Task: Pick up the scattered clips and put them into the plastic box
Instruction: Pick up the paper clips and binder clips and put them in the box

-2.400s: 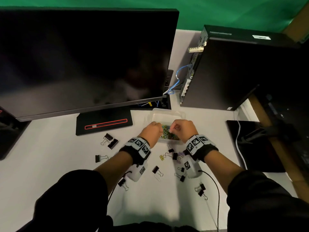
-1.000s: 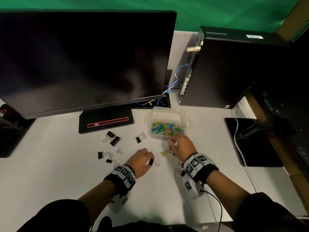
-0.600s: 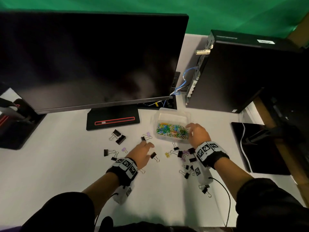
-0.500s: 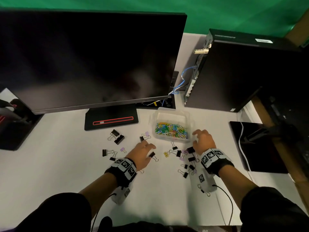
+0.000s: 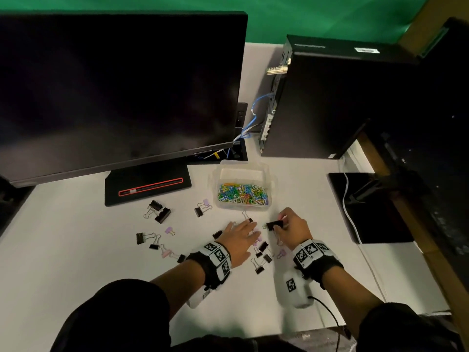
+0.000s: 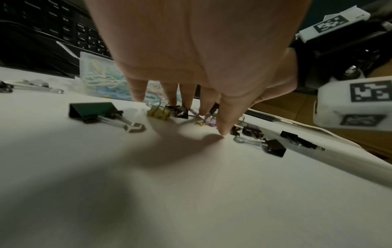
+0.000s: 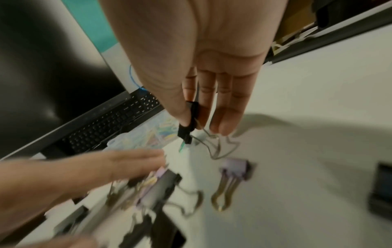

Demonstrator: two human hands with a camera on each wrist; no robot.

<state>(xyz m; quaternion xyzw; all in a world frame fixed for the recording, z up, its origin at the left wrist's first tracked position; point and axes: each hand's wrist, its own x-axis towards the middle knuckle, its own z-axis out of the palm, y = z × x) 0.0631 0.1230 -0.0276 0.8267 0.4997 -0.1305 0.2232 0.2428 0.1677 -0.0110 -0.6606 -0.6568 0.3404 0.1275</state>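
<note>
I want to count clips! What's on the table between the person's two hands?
In the head view, bare white table shows between the left hand and the right hand, which pinches a black binder clip.

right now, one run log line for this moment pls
left hand: open, reaching over clips on table | right hand: pinches black binder clip | plastic box: open, holds paper clips | clips still scattered

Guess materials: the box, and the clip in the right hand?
Plastic box: clear, slightly frosted plastic; the coloured paper clips show through its walls. Black binder clip pinched in the right hand: likely painted metal body, matte black, with shiny bare wire handles.
</note>
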